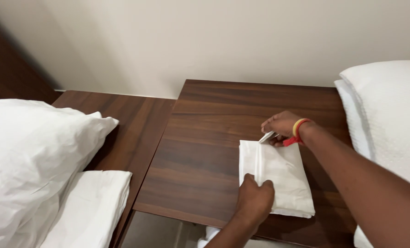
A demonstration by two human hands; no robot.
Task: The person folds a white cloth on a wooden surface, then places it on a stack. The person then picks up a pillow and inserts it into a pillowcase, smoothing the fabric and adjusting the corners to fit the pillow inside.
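White cloth (278,177), folded to a flat, roughly rectangular packet, lies on the right half of a dark wooden table (205,133), toward its near edge. A crease runs near-to-far down its left part, where one layer laps over another.

The left hand (254,198) comes in from the near side and presses on the packet's near left corner, fingers curled over the cloth and pinning it to the wood rather than lifting it. The right hand (282,126) reaches across from the right to the far edge; its fingers are pinched shut on a thin flap of the cloth at the far left corner, raised just off the table. A red and yellow band (298,131) sits on that wrist.

Judging by how it lies, the folding looks well along: the cloth is already compact, with mostly even edges, though the near right corner sits a little askew. What seems left is laying down the lifted flap and smoothing the top.

To the left a lower wooden surface (122,124) adjoins the table, then a white pillow (35,156) and a folded white sheet (92,206). Another white pillow (389,115) lies at the far right.
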